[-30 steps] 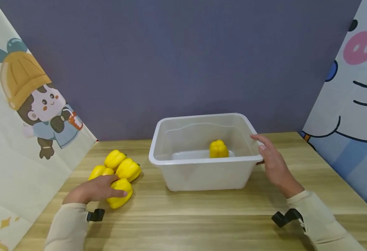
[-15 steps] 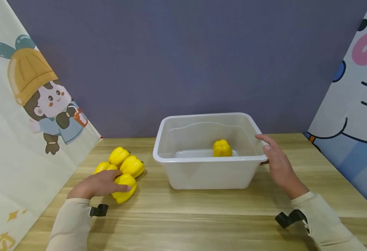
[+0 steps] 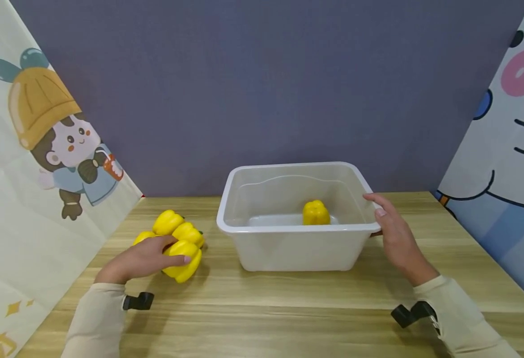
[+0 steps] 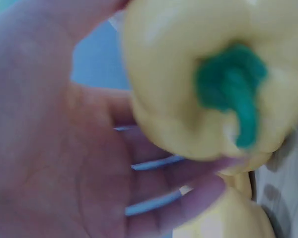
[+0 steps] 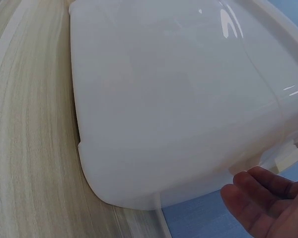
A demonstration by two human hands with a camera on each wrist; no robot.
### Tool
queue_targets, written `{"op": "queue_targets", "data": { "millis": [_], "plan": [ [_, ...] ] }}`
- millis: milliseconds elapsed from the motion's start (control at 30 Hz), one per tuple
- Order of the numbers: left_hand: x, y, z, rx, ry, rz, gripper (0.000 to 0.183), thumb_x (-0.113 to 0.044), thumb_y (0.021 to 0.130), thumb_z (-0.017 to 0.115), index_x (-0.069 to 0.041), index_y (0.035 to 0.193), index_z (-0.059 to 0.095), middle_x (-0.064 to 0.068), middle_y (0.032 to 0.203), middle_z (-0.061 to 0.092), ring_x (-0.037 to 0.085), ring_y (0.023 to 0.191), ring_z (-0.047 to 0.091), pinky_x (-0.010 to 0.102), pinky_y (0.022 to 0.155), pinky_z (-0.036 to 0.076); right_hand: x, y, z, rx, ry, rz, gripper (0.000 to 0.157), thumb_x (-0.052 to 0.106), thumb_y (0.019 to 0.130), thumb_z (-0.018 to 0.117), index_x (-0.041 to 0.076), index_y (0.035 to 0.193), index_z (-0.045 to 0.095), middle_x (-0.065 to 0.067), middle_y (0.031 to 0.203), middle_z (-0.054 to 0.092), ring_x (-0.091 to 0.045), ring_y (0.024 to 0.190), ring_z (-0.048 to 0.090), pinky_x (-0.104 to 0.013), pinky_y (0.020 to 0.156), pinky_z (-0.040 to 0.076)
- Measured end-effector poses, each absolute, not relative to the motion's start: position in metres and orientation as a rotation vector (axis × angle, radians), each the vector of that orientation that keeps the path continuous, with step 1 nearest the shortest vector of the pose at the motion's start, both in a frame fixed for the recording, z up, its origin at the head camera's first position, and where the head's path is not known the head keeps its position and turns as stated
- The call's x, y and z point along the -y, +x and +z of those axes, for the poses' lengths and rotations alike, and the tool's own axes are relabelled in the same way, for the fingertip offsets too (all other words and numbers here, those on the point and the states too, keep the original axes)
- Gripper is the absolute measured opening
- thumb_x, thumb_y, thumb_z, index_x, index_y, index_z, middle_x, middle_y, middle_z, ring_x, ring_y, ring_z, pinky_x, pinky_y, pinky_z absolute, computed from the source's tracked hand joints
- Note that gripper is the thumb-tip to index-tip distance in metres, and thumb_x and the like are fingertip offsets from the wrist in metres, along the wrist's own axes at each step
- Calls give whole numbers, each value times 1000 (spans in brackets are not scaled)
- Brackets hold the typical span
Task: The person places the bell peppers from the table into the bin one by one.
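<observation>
My left hand (image 3: 143, 257) grips a yellow bell pepper (image 3: 183, 261) between thumb and fingers, above the table at the left. In the left wrist view that bell pepper (image 4: 164, 74) shows its green stem, with the fingers around its side. Several more yellow bell peppers (image 3: 168, 222) lie just behind it, one partly hidden by the hand. My right hand (image 3: 396, 236) holds the right rim of a white plastic tub (image 3: 295, 248). In the right wrist view its curled fingers (image 5: 258, 198) are at the tub's outer wall. One yellow bell pepper (image 3: 316, 213) sits inside the tub.
The wooden table (image 3: 262, 318) runs back to a grey-purple partition (image 3: 262, 84). Printed cartoon panels stand at the left (image 3: 7, 199) and right (image 3: 512, 199) sides.
My left hand has lifted the near bell pepper a little, up and to the right, so it now partly covers the one behind. The right hand stays on the tub's rim.
</observation>
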State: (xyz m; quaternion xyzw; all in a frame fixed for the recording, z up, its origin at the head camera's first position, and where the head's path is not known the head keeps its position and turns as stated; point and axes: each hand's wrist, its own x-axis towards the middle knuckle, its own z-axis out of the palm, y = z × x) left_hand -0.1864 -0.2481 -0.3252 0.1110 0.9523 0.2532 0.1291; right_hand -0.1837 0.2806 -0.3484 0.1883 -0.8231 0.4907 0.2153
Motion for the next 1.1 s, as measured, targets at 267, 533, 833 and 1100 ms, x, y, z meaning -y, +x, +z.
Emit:
{"op": "queue_targets", "data": {
  "millis": [267, 533, 833, 1100],
  "plan": [
    [245, -191, -326, -2900, 380, 837, 47, -57, 92, 65, -12, 108, 64, 1, 84, 60, 18, 75, 55, 36, 69, 44, -280, -182, -347, 2284, 515, 1354, 43, 21, 111, 26, 7, 150, 40, -15, 132, 50, -9, 94, 54, -23, 68, 50],
    [243, -195, -332, -2891, 404, 905, 51, -55, 91, 67, -11, 116, 65, 1, 89, 61, 19, 79, 56, 36, 72, 45, -281, -181, -348, 2286, 516, 1341, 43, 20, 111, 26, 6, 149, 41, -18, 132, 51, -7, 93, 53, -23, 67, 50],
    [242, -193, -327, -2886, 398, 939, 57, -55, 92, 67, -9, 124, 61, 4, 97, 61, 22, 84, 56, 37, 75, 46, -282, -183, -348, 2275, 525, 1334, 44, 20, 111, 26, 6, 149, 41, -17, 130, 51, -8, 92, 54, -24, 67, 50],
    [239, -194, -328, -2948, 458, 998, 61, -50, 91, 71, -4, 128, 58, 10, 111, 57, 24, 95, 54, 39, 80, 48, -281, -184, -349, 2263, 528, 1363, 44, 20, 111, 26, 5, 149, 41, -15, 129, 50, -9, 93, 53, -23, 68, 49]
  ]
}}
